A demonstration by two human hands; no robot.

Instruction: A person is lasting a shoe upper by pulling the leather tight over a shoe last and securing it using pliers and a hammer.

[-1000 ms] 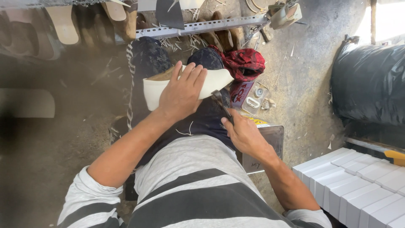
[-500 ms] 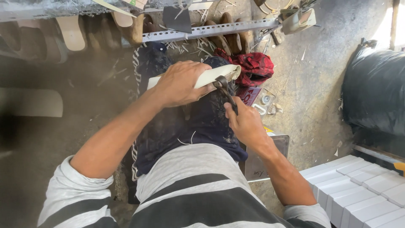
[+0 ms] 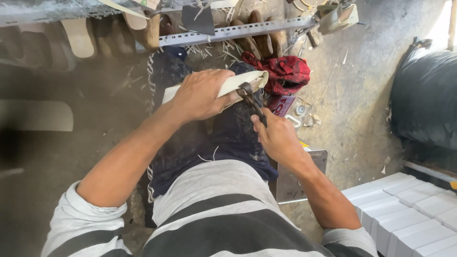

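Person sits w/ a dark blue cloth [image 3: 223, 138] over the lap, working a pale shoe sole [image 3: 238, 83] laid across the knee. L hand [image 3: 202, 93] is clamped down on top of the sole, fingers pressed together and curled over its far edge, thumb side toward the body; palm covers most of the middle, so only the two ends show. Sole's long axis runs left-to-right across the lap, tilted a bit so the right end sits higher in view.

R hand [image 3: 276, 138] grips the handles of dark pincers [image 3: 250, 97], fingers wrapped tight around them. Tool reaches up and away from the body, its head biting at the sole's right end, just beside the L fingertips. Can't tell exactly how much of the edge it has caught.

So: sole lies under the L hand and just ahead-left of the R fist; L hand is touching it directly, R only via the tool.

Around them: a red-and-black checked cloth [image 3: 285, 71] on the concrete floor beyond the knee, a perforated metal rail [image 3: 238, 31] w/ wooden shoe lasts [image 3: 254, 40] and cut soles behind it, shavings scattered about, white boxes [image 3: 409, 209] stacked at lower right, a black sack [image 3: 423, 95] at far right, a grey metal plate [image 3: 297, 183] near the R elbow.
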